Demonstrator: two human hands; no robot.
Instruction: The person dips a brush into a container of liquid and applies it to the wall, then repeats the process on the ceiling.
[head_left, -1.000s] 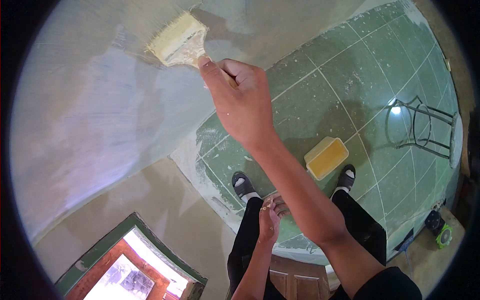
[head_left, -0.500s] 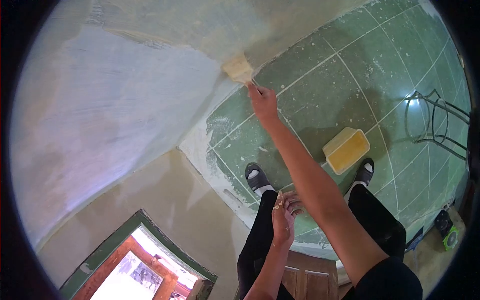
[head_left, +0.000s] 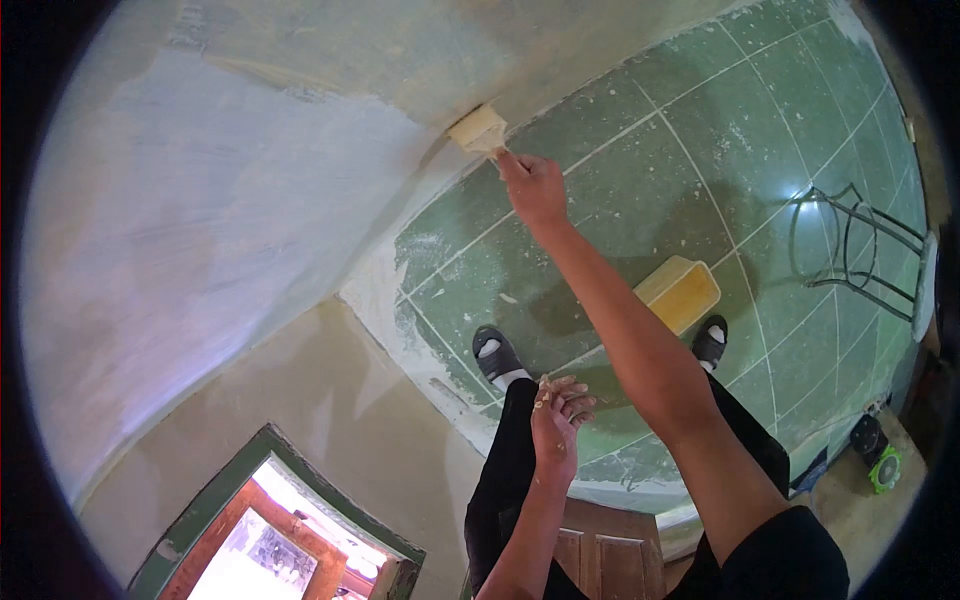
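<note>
In my right hand (head_left: 537,190) is the handle of a wide, pale brush (head_left: 478,130), its bristles against the foot of the wall (head_left: 400,70) where it meets the floor. My left hand (head_left: 558,415) hangs over my left leg with its fingers loosely bent and apart, holding nothing. Whitish smears mark its thumb and fingers. Between my right forearm and right foot stands a cream-coloured rectangular tub (head_left: 682,290) with yellowish liquid inside, partly hidden by the forearm.
Green tiles (head_left: 640,190) with white specks cover the floor. A metal-legged stool (head_left: 870,245) stands at the right. A green-framed opening (head_left: 270,440) lies lower left, a brown wooden door (head_left: 615,550) behind me. A round green-and-black object (head_left: 884,468) sits lower right.
The brush has turned slightly and stays low against the wall, my right hand shifting a little up and right. The tub, stool and feet appear further left as the view shifts.
</note>
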